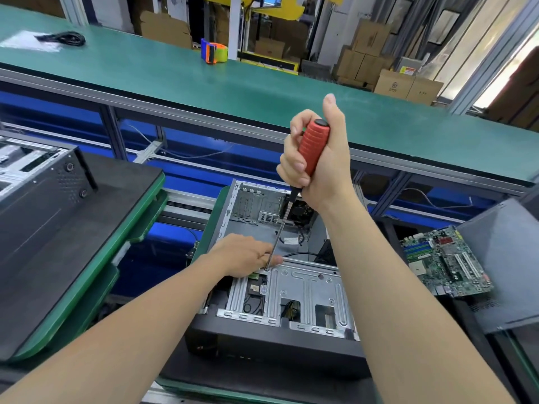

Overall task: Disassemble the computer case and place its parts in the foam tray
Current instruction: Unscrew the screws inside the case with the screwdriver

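Observation:
An open computer case (250,228) lies on its side in the middle, its silver drive bracket (306,290) facing up near me. My right hand (318,158) grips the red handle of a long screwdriver (314,147), held above the case. The thin shaft slants down to a screw at the bracket's upper left corner. My left hand (248,255) rests on the case there and pinches the shaft near its tip. A green motherboard (446,260) lies to the right on dark foam (466,316).
A dark panel (501,258) leans at the right edge. Another case (43,176) sits on a black foam tray (58,243) at the left. A green conveyor bench (204,83) runs behind, with a tape dispenser (214,52) on it.

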